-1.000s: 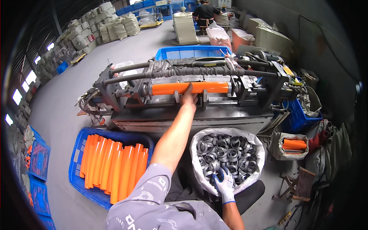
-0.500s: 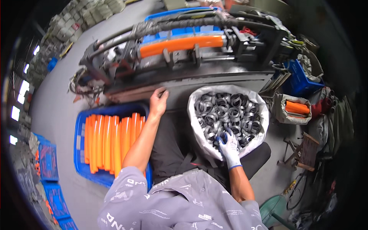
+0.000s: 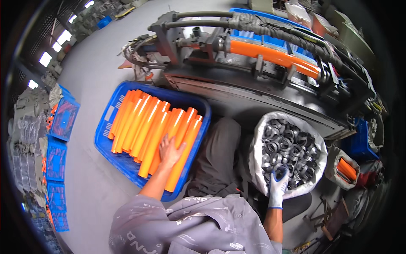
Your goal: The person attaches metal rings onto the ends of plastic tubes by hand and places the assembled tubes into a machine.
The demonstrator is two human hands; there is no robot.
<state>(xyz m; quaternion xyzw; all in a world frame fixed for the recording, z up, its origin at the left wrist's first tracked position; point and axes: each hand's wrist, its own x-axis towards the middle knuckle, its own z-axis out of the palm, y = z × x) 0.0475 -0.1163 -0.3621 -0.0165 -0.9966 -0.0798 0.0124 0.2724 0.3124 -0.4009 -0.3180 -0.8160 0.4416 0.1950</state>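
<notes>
The blue basket (image 3: pixel 105 146) holds orange tubes (image 3: pixel 148 131). In it, the left hand (image 3: pixel 170 151) lies on them, fingers wide; I can't tell if it grips one. Past the basket, a machine (image 3: pixel 228 77) holds another orange tube (image 3: pixel 275 57). Right of the basket, the gloved right hand (image 3: pixel 278 180) is in a white sack (image 3: pixel 257 169) of gray rings (image 3: pixel 287 144); its grip I can't tell.

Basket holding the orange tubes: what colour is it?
The basket is blue; it shows best in the head view.

A grey short-sleeved shirt (image 3: pixel 198 228) with scattered white lettering, dark trousers (image 3: pixel 218 150), and on the right grip (image 3: pixel 278 184) a white glove (image 3: pixel 277 197), blue-fingered and blue-edged at the wrist.
</notes>
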